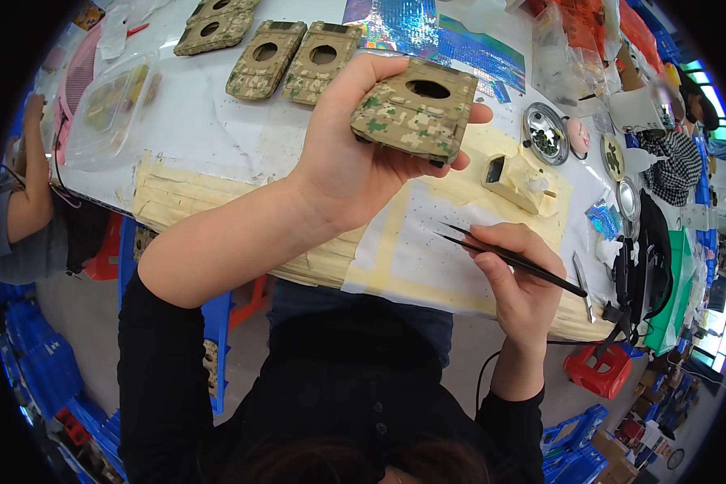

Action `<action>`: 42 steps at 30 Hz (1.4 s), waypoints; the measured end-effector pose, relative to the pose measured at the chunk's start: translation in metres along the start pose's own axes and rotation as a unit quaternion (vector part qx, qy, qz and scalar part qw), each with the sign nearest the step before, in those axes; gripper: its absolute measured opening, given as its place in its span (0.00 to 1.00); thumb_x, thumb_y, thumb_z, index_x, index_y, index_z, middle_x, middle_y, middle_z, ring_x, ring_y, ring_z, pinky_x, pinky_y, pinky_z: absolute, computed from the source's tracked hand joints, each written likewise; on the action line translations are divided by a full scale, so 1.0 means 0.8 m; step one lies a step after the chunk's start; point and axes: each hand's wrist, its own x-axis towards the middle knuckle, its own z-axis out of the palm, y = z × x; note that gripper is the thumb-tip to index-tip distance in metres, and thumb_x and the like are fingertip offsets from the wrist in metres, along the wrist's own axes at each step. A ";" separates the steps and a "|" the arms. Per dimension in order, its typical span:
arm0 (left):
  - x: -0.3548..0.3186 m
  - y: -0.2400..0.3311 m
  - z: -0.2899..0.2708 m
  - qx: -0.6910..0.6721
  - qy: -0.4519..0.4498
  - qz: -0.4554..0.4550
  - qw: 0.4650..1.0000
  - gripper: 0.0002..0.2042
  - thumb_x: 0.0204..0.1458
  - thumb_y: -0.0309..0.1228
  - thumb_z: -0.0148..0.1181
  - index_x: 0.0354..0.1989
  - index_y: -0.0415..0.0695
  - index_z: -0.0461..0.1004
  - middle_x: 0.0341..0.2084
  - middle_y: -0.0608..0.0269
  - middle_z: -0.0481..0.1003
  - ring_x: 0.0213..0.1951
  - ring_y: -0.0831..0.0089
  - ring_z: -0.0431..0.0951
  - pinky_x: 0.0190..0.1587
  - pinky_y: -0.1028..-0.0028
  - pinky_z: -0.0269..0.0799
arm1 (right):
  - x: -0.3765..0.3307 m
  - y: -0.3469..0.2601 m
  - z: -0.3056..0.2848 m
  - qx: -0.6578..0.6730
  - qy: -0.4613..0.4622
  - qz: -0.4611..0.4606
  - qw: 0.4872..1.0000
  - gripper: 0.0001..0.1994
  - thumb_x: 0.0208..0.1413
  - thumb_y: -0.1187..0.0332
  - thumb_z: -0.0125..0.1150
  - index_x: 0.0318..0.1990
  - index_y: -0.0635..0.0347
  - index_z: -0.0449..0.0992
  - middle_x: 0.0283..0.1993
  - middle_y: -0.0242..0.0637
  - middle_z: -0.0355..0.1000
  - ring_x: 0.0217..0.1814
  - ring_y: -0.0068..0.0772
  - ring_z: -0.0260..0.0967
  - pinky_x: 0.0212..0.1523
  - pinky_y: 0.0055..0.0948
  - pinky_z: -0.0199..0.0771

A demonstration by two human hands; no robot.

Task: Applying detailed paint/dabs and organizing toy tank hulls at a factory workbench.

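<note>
The fingers of the right hand, between 3 and 4 o'clock from the middle of the view, are closed around black tweezers. The tweezer tips stand slightly apart and point toward 9 o'clock, above a white sheet scattered with tiny dark specks. Just past 3 o'clock, to the right of that hand, a slim silver knife lies on the bench.

Farther out, between 12 and 1 o'clock, the left hand is turned palm up. Its fingers cradle a camouflage model hull from below, the thumb along its left side and fingertips showing at its right. The hull is raised over the bench, and a dark oval opening shows in its top. Between 2 and 3 o'clock, a boxy tan model part sits on a pale yellow patch. Beyond it at 2 o'clock is a round metal dish of small dark green pieces.

At the far side, from 11 toward 12 o'clock, three more camouflage hulls rest in a row. Shiny blue sheets lie near 1 o'clock, and a clear plastic container at 10 o'clock. Another person is at 9 o'clock, partly in view.
</note>
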 end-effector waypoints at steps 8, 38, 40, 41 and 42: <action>-0.001 -0.001 0.001 0.012 0.004 0.003 1.000 0.25 0.56 0.46 0.37 0.46 0.37 0.70 0.39 0.46 0.76 0.31 0.64 0.78 0.33 0.74 0.74 | 0.000 0.015 0.008 0.030 0.001 0.041 0.999 0.05 0.53 0.77 0.60 0.35 0.70 0.72 0.34 0.39 0.75 0.36 0.24 0.71 0.40 0.22 0.71; -0.004 -0.001 0.004 0.015 0.004 0.008 1.000 0.25 0.57 0.44 0.36 0.48 0.34 0.69 0.46 0.41 0.72 0.29 0.69 0.77 0.31 0.78 0.73 | -0.009 0.027 0.004 -0.036 -0.038 0.008 0.999 0.05 0.59 0.74 0.54 0.36 0.68 0.68 0.36 0.44 0.75 0.35 0.24 0.71 0.37 0.20 0.69; -0.004 -0.001 0.003 0.018 0.001 0.004 1.000 0.25 0.56 0.46 0.37 0.46 0.37 0.70 0.39 0.48 0.76 0.31 0.66 0.77 0.35 0.74 0.73 | -0.010 0.027 0.004 -0.038 -0.037 0.009 0.999 0.05 0.59 0.74 0.54 0.36 0.68 0.68 0.36 0.44 0.75 0.35 0.24 0.71 0.37 0.20 0.69; -0.004 -0.001 0.003 0.017 0.002 0.006 1.000 0.25 0.57 0.45 0.36 0.47 0.36 0.70 0.42 0.45 0.74 0.30 0.68 0.77 0.33 0.76 0.73 | -0.010 0.027 0.004 -0.038 -0.037 0.009 0.999 0.05 0.58 0.74 0.54 0.36 0.68 0.68 0.36 0.44 0.75 0.35 0.24 0.71 0.37 0.20 0.69; -0.005 -0.001 0.005 0.016 0.004 0.008 1.000 0.25 0.57 0.44 0.35 0.48 0.34 0.69 0.46 0.41 0.72 0.29 0.69 0.77 0.31 0.78 0.73 | -0.010 0.027 0.004 -0.039 -0.037 0.009 0.999 0.05 0.58 0.74 0.54 0.36 0.68 0.68 0.35 0.44 0.75 0.35 0.24 0.71 0.37 0.20 0.69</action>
